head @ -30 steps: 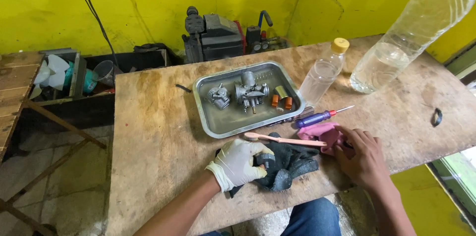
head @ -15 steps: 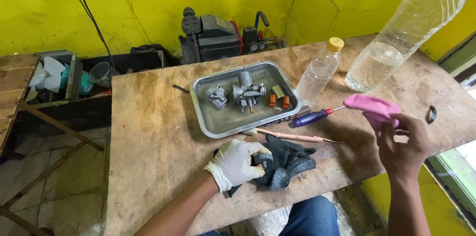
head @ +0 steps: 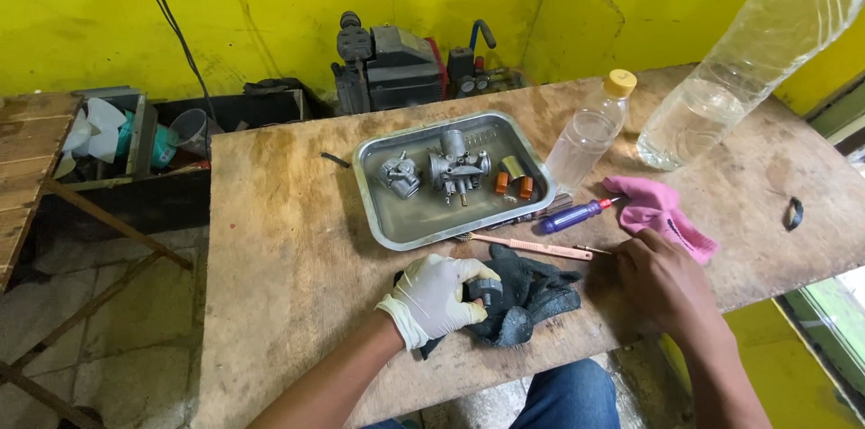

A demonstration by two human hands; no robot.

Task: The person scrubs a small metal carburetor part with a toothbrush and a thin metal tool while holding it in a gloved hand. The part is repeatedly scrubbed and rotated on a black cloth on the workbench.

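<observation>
1. In the head view I take the metal tray (head: 383, 213) as my landmark; it sits on the wooden counter (head: 288, 240) and carries 2 grey carburetor parts (head: 441, 169) and 2 small orange pieces.
2. My left hand (head: 441, 296), in a white glove, lies just in front of the tray. Its fingers are curled shut around a small dark part (head: 485, 288), pressed against a black glove (head: 532, 296) bunched on the counter.
3. My right hand (head: 662, 280) is bare, in front of the tray and off to its right. The fingers are loosely bent, the tips touching the end of a thin pink-handled tool (head: 532, 246) that lies along the tray's front edge; I cannot tell if they grip it.
4. A blue-handled screwdriver (head: 577, 214) lies just right of the tray, with a pink cloth (head: 658, 208) beyond it.
5. A small yellow-capped bottle (head: 590, 132) stands at the tray's right rim; a large clear bottle (head: 748, 59) lies farther right.
</observation>
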